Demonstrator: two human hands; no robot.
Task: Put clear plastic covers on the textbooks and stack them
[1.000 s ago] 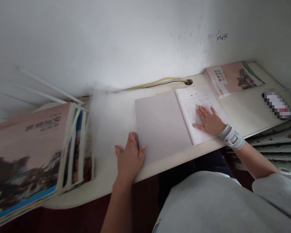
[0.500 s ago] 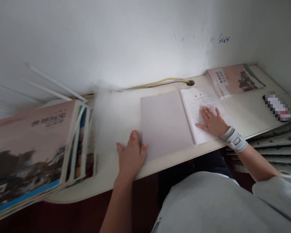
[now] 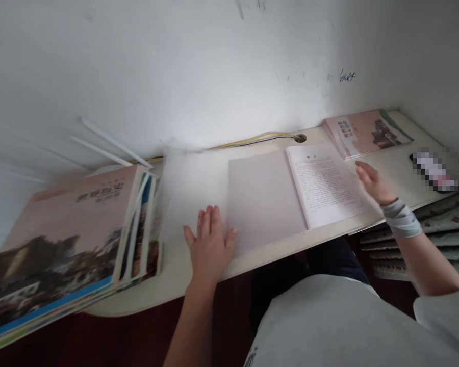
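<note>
An open book (image 3: 323,191) lies on the white desk (image 3: 193,178); its left side is plain and greyish, its right page printed with dense text under a short heading. My left hand (image 3: 210,247) rests flat on the desk with fingers spread, its thumb at the book's lower left edge. At the right edge of the printed page is my right hand (image 3: 375,183), turned on its side with fingers stretched out. I see nothing held in it; whether it touches the page edge is unclear. A grey-white band (image 3: 401,218) wraps my right wrist.
A stack of pink-covered books (image 3: 76,224) stands at the left, near blurred white bars (image 3: 105,137). Another pink book pile (image 3: 367,133) lies back right, with a blurred-out phone (image 3: 435,171) in front. Cables (image 3: 252,139) run along the wall into a desk hole (image 3: 300,138).
My right hand has lifted off the printed page and moved right to its edge. The heading on that page looks different. My left hand stays by the book, fingers spread a little flatter.
</note>
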